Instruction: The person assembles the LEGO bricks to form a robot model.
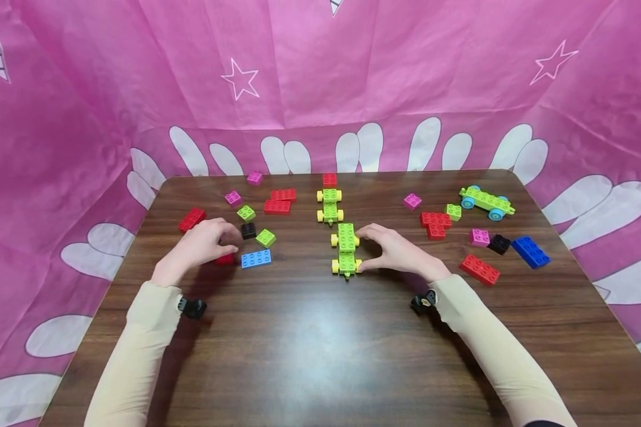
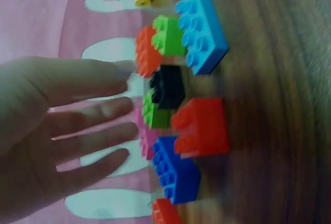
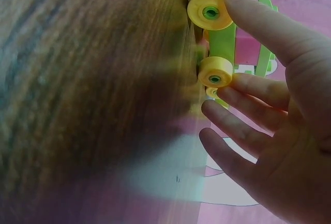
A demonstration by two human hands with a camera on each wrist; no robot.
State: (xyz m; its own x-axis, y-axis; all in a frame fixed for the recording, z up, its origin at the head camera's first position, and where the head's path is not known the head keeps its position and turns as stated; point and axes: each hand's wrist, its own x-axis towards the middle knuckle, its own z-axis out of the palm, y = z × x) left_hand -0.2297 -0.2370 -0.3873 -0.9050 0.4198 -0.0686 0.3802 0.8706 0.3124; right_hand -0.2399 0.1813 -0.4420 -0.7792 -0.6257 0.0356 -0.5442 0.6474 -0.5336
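My left hand point(image 1: 205, 240) hovers with relaxed fingers over a red brick point(image 1: 225, 259), holding nothing. In the left wrist view that red brick point(image 2: 204, 128) stands below the fingers, beside a black brick point(image 2: 168, 87) and a dark blue brick point(image 2: 176, 169). A light blue brick point(image 1: 256, 258) lies just right of this hand. At the middle of the table, my right hand point(image 1: 397, 252) is beside a lime green toy car point(image 1: 346, 252) with yellow wheels. Its thumb is at the near wheel point(image 3: 209, 6), its index fingertip at the far wheel point(image 3: 214, 72). A pink brick point(image 3: 247, 49) sits beneath the car's raised green brick point(image 3: 265, 38).
Ahead stands another green car point(image 1: 330, 207) with a red brick point(image 1: 329, 179) behind it. Red bricks point(image 1: 280, 201) and green bricks point(image 1: 266, 238) lie left. On the right are a blue-wheeled green car point(image 1: 486, 201), a blue brick point(image 1: 531, 251) and a long red brick point(image 1: 479, 270).
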